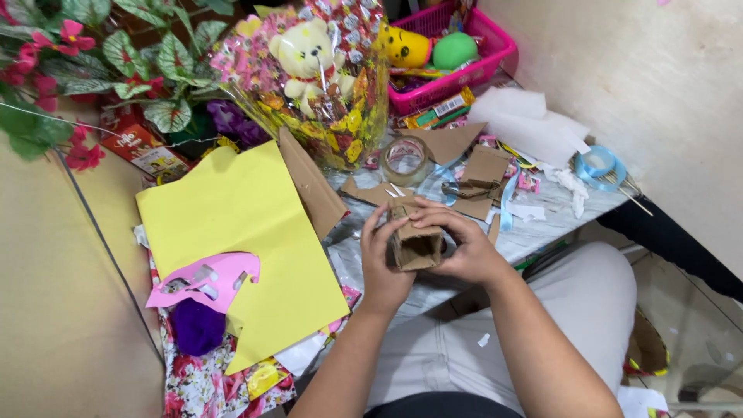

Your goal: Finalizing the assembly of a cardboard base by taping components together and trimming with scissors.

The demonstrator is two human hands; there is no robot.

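bright, even indoor light from above; soft shadows under the hands, glare on the cellophane wrap (340, 116), mild bending at the edges, mostly sharp focus.

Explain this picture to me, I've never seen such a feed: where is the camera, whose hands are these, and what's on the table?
There is no machine here. One camera sits on a person's head and looks down at their own two bare hands over their lap. The left hand and right hand together have a grip on a small cardboard box, open end toward the camera. On the table beyond lie cardboard scraps, a tape roll and blue ribbon. To the left are a yellow sheet and a pink tape dispenser. Behind stand a wrapped bouquet with a teddy, artificial flowers and a pink basket.
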